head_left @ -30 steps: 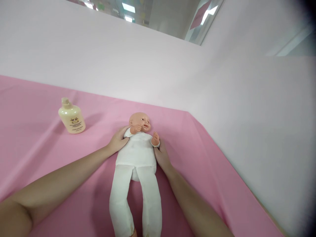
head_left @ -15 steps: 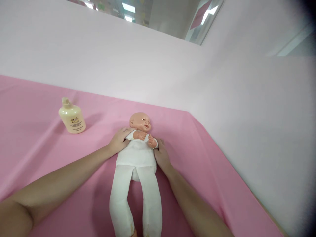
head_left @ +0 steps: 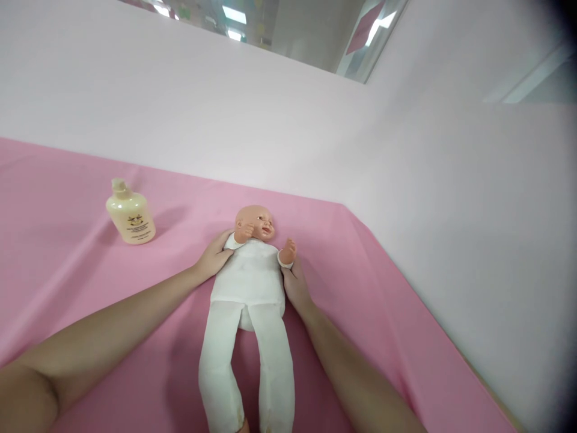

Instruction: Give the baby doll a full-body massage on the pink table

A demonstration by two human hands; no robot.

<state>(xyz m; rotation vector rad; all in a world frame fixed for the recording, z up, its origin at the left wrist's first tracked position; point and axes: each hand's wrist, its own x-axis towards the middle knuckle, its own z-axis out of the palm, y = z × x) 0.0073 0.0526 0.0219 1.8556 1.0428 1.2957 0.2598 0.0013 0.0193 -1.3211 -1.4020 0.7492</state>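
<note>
Lying on its back on the pink-covered desk, the baby doll points its head toward the pale wall. A cream lotion bottle stands well apart on the left, nothing between. The left hand cups the doll's shoulder, fingers loosely curled; the right hand presses the doll's other side under its raised arm, neither fully clenched.

Cream bottle upright on pink cloth, far left; pale walls behind; ceiling lights above.
</note>
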